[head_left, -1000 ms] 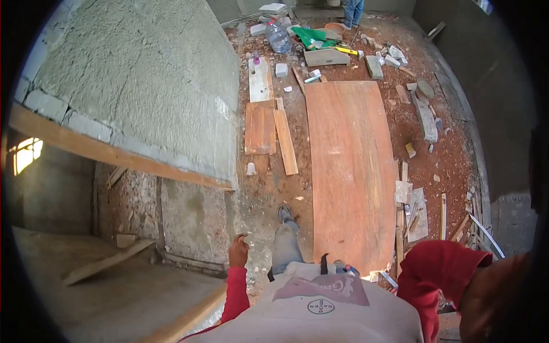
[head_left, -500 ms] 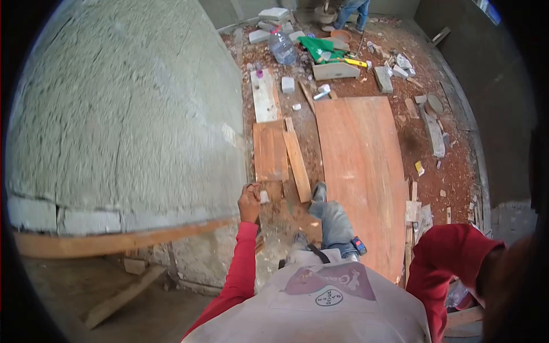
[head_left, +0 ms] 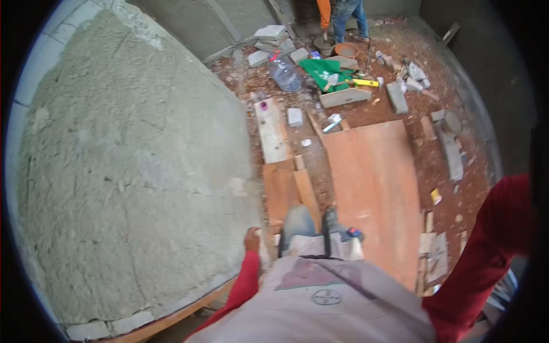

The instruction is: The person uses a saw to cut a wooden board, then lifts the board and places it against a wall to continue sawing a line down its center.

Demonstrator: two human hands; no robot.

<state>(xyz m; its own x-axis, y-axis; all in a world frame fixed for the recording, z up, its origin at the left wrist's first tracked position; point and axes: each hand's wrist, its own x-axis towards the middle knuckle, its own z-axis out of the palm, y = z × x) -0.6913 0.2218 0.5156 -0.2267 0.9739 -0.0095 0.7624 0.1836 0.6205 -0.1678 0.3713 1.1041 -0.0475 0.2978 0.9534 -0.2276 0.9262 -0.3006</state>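
My left hand (head_left: 251,239) hangs low at the edge of the rough plastered wall (head_left: 137,171), fingers curled in, with nothing showing in them. It overlaps the wall's edge in this view. Ahead of it a brown board (head_left: 280,186) lies on the ground, with a narrow wooden plank (head_left: 307,194) along its right side. My right arm, in a red sleeve (head_left: 486,246), reaches out to the right, and its hand is outside the picture. A large plywood sheet (head_left: 374,194) lies to the right of my legs.
Farther off are a whitish board (head_left: 273,131), a clear plastic jug (head_left: 284,73), a green cloth (head_left: 326,74), a yellow-handled tool (head_left: 365,83) and a wooden trough (head_left: 346,98). Concrete blocks (head_left: 397,97) lie about. Another person in jeans (head_left: 350,17) stands by a bucket (head_left: 324,46) at the back.
My view has shifted; the boards and sheet now sit lower and nearer. My legs have stepped forward. My left hand has come closer to the wall's edge, and my right arm has swung outward.
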